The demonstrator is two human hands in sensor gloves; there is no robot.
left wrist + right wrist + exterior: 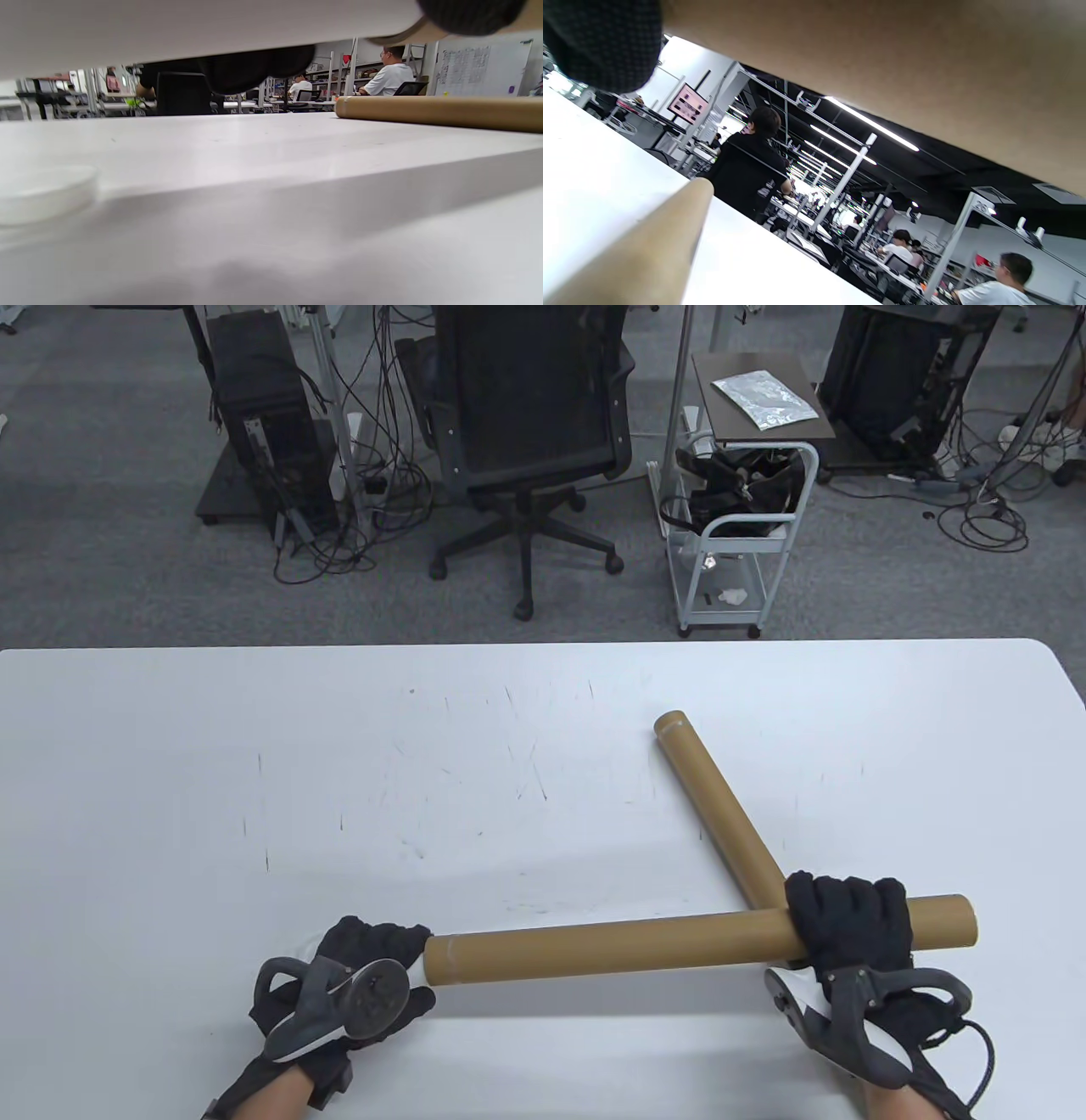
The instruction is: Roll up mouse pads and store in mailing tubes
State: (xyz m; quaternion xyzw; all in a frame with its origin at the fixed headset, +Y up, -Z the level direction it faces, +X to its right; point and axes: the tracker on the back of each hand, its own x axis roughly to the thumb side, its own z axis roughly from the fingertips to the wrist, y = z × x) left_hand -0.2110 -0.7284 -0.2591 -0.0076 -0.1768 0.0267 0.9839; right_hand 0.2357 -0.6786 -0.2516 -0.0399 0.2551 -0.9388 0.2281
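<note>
- Mailing tube (pixel 611 946) lies crosswise near the table's (pixel 254 780) 6 o'clock edge; no label readable.
- Right hand (pixel 848 929) curls around it.
- Left hand (pixel 373 963) grips its end.
- Second tube (pixel 713 806) angles toward 11 o'clock.

Left and centre of table (pixel 254 780): bare white surface, open to reach from the near edge.
Near strip: the held tube (pixel 611 948) lies crosswise between the left hand (pixel 356 976) and right hand (pixel 848 933), blocking a straight reach forward along most of the near edge.
Right of centre: the second tube (pixel 717 806) lies diagonally, its near end touching the held tube beside the right hand.
Far right corner: open surface beyond the diagonal tube.
Near left: a white cap (pixel 42 195) sits on the table by the left hand.
</note>
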